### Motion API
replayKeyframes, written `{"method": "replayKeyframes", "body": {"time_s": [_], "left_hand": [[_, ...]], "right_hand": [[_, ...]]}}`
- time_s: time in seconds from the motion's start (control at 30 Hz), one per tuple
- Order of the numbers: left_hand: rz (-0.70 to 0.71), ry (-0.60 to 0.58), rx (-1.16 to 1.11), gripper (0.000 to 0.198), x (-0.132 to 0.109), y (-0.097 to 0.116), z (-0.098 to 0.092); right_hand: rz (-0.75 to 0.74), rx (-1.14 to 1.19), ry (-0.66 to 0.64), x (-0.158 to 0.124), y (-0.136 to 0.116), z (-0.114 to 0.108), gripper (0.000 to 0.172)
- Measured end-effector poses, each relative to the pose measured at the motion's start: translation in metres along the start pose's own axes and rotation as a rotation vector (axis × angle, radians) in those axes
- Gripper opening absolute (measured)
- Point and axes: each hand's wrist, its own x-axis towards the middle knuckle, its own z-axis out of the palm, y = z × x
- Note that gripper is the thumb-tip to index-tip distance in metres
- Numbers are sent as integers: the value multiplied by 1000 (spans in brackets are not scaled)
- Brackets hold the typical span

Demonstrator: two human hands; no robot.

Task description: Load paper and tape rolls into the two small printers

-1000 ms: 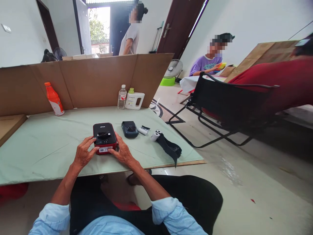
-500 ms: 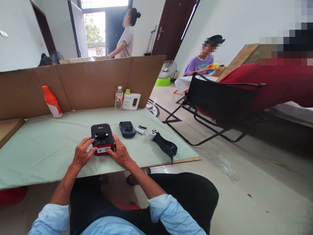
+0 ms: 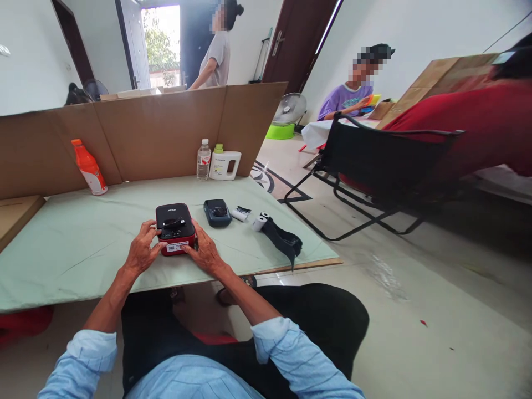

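A black-and-red box (image 3: 175, 213) with rounded corners lies on the table, a white label on its near side. A coiled black cable (image 3: 173, 223) with a light plug end rests on its top. My left hand (image 3: 142, 249) grips the box's left side, thumb at the near edge. On the opposite side, my right hand (image 3: 205, 249) holds it, fingers along the edge and thumb by the label. To the right sit a dark blue-grey portable printer (image 3: 217, 213), a small white roll (image 3: 241, 214), two white paper rolls (image 3: 261, 220) and a black strap or pouch (image 3: 285, 241).
A cardboard panel (image 3: 162, 130) stands along the table's far edge. Before it are an orange bottle (image 3: 90, 169), a clear water bottle (image 3: 203, 160) and a white jug (image 3: 225, 164). A cardboard box (image 3: 19, 219) lies at left; a black folding chair (image 3: 386, 166) stands at right.
The view has shifted slightly, so the table things appear a little higher. Both hands stay on the box. The person in red at right has leaned or turned somewhat.
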Motion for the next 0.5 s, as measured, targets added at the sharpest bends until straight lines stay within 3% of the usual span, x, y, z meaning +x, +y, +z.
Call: {"method": "replayKeyframes", "body": {"time_s": [0.23, 0.5], "left_hand": [[50, 21, 74, 20, -1, -4, 2], [70, 48, 115, 21, -3, 0, 2]], "right_hand": [[-77, -82, 37, 0, 2, 2, 92], [-56, -118, 22, 0, 7, 7, 97]]}}
